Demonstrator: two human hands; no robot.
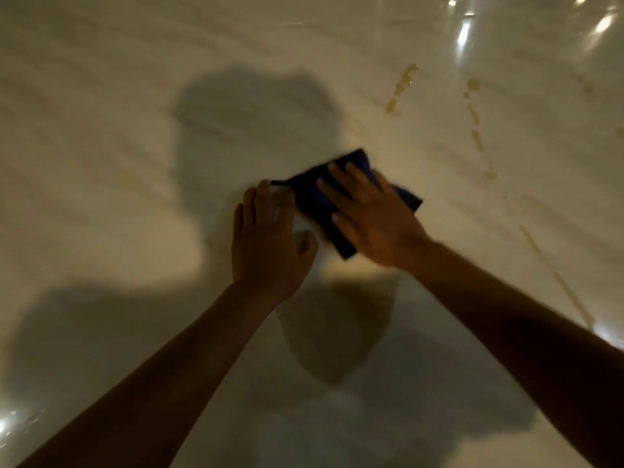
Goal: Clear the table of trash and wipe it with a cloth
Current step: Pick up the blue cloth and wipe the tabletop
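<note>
A dark blue folded cloth (315, 201) lies flat on the glossy pale marble table (101, 130). My right hand (368, 214) presses on top of the cloth with fingers spread. My left hand (266, 238) rests flat on the table just left of the cloth, its fingertips near the cloth's left corner, covering something white that I cannot identify. Brownish spill marks (401, 86) run in streaks on the table to the upper right of the cloth.
More brown drips (476, 133) trail down the right side toward a long streak (557, 278). Light glare (464, 32) reflects at the top right. Shadows of my head and arms fall across the middle and left of the table.
</note>
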